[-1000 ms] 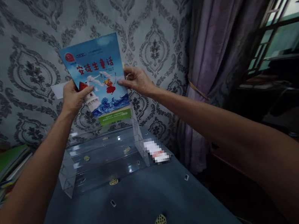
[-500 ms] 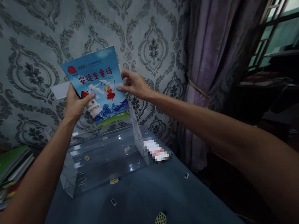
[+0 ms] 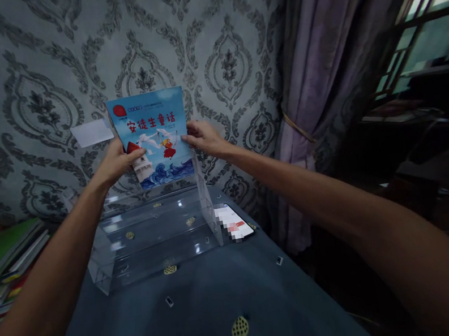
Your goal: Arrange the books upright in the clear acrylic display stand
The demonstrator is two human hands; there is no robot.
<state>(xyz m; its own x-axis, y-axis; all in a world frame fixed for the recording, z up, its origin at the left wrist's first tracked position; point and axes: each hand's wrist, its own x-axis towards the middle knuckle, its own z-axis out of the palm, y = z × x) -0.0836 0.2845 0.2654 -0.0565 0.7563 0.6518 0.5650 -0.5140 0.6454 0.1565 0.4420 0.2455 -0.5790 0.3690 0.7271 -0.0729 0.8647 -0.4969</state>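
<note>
A blue picture book [image 3: 164,169] with red Chinese characters on its cover stands nearly upright between my two hands. My left hand [image 3: 117,162] grips its left edge, thumb across the cover. At the right edge, my right hand [image 3: 203,137] pinches the book with the thumb in front. Below and around it is a clear acrylic tiered rack [image 3: 156,252] on the table. The book's lower edge is at the rack's back tier; whether it rests there I cannot tell.
A lit phone [image 3: 241,227], partly pixelated, lies right of the rack on the dark blue tablecloth [image 3: 183,335]. Stacked books [image 3: 3,262] stand at the left. A white card [image 3: 92,133] is against the patterned wall. A purple curtain [image 3: 297,115] hangs at the right.
The book has moved down and slightly right, and sits straighter than before. Both hands have gone down with it, still holding its edges. The green strip beneath the book no longer shows.
</note>
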